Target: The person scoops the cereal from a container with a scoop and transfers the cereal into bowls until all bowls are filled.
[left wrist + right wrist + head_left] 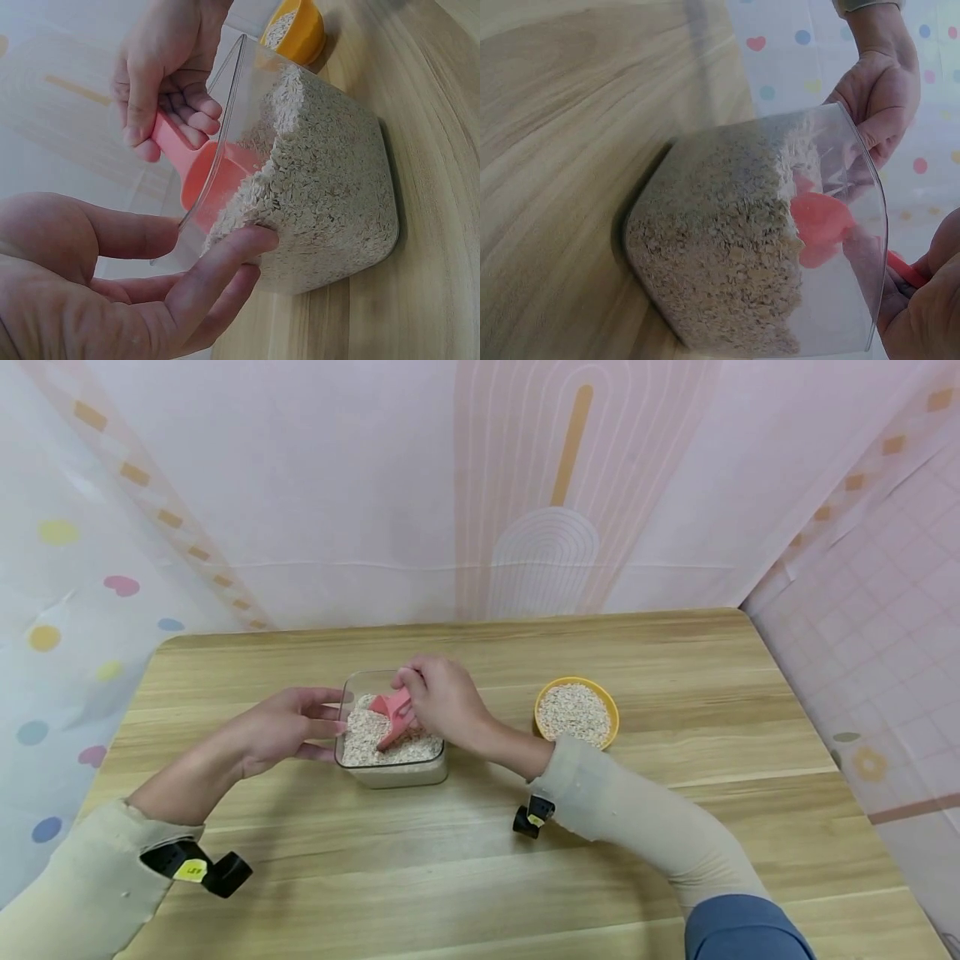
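Observation:
A clear square container half full of oat flakes stands on the wooden table. My left hand lies against its left wall with straight fingers and the thumb near the rim. The left wrist view shows those fingers touching the clear wall. My right hand grips the handle of a pink scoop, whose bowl is dipped into the flakes. The scoop and that hand also appear in the left wrist view. Through the container the scoop shows red.
A yellow bowl filled with oat flakes sits on the table just right of the container, near my right forearm. Patterned pale curtains close off the table at the back and both sides. Bare wood lies in front of the container.

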